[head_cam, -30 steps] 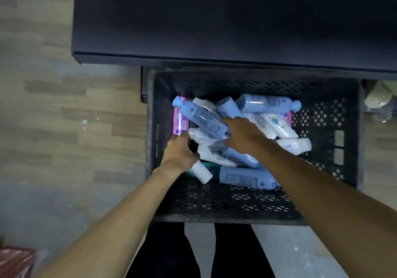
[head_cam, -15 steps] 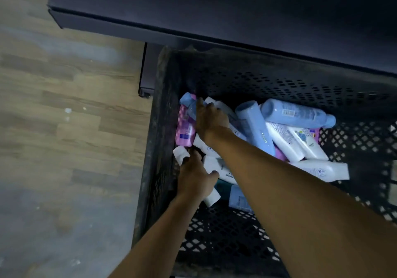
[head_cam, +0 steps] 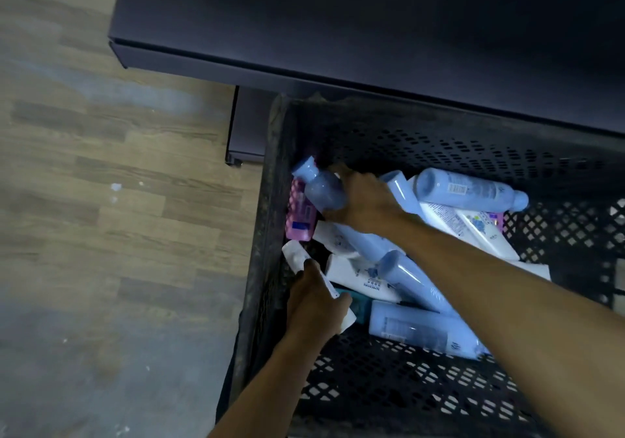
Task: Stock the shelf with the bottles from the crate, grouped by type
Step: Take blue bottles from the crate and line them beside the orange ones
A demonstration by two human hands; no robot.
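Head view, black crate (head_cam: 270, 234), wood-look floor (head_cam: 118, 201)

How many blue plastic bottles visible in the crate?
5: one in right hand at far-left, one along far wall, one beside it, two near middle. More may be buried.

Right hand (head_cam: 363, 201) grips a blue bottle (head_cam: 321, 190); left hand (head_cam: 314, 305) grips a white bottle (head_cam: 297, 256), both inside the crate (head_cam: 267, 201).

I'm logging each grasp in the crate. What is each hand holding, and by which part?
The right hand grips a blue bottle around its body, cap end free. The left hand grips a white bottle around its middle.
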